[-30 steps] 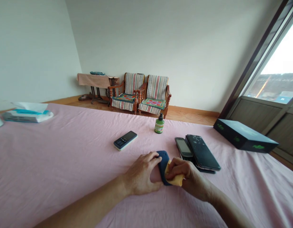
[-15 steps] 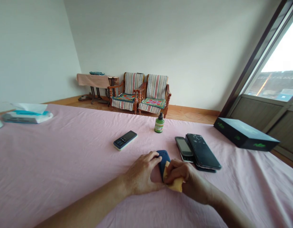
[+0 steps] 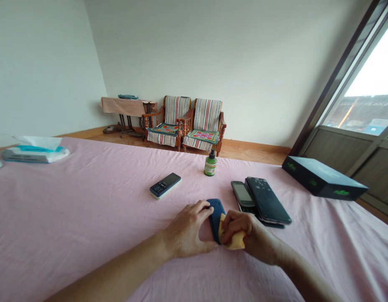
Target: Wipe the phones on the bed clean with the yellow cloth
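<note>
A dark blue mobile phone [image 3: 215,214] lies on the pink cloth, its lower right part covered by my right hand and a yellow cloth. My left hand [image 3: 190,230] grips this phone, fingers at its top end and thumb at its bottom end. Bunched in the closed fingers of my right hand [image 3: 241,230] is the yellow cloth [image 3: 236,241], pressed against the phone's right side. Beyond my left hand lies a keypad phone [image 3: 165,185], face up. To the right of my right hand are a small grey phone [image 3: 243,193] and a large black smartphone [image 3: 268,200], which rests on another dark device.
A green bottle with a black top [image 3: 210,164] stands near the far edge of the pink tablecloth [image 3: 102,188]. The black box [image 3: 322,178] is at the right, the tissue pack [image 3: 37,153] at the far left. Two wooden chairs [image 3: 203,119] stand beyond.
My right hand has shifted slightly up along the phone's right side with the yellow cloth. My left hand stays in place on the phone.
</note>
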A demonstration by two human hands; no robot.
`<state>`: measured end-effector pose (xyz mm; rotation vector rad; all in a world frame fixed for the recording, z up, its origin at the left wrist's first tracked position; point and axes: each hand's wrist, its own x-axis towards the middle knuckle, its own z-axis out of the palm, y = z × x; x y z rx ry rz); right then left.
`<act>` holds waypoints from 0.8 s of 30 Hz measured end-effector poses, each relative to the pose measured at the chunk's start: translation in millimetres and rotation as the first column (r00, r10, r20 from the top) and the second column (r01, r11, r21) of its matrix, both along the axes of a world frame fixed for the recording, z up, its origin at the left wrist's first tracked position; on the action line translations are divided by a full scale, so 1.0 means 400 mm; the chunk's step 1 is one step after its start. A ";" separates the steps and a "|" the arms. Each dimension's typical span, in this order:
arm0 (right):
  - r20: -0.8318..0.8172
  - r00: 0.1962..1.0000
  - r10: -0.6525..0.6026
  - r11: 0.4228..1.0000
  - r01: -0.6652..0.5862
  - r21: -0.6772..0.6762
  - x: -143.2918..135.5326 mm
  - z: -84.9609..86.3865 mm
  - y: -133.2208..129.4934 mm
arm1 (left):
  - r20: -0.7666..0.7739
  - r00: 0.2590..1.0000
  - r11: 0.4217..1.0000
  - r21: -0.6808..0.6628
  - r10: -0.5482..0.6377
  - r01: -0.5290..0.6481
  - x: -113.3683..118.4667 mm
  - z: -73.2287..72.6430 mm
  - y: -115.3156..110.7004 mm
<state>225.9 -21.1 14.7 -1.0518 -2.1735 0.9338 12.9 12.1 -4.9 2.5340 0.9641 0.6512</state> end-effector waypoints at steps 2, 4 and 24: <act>0.034 0.999 -0.015 1.000 0.015 -0.023 0.015 0.004 0.001 | -0.010 1.000 1.000 -0.002 0.001 -0.001 -0.002 -0.001 0.000; 0.058 0.998 -0.017 1.000 0.017 -0.011 0.018 0.006 -0.002 | -0.018 1.000 1.000 0.001 0.001 -0.001 -0.002 -0.001 0.000; 0.024 0.994 -0.103 0.994 0.104 -0.031 0.049 -0.005 0.012 | -0.035 0.999 1.000 0.014 0.009 -0.008 0.004 0.013 -0.004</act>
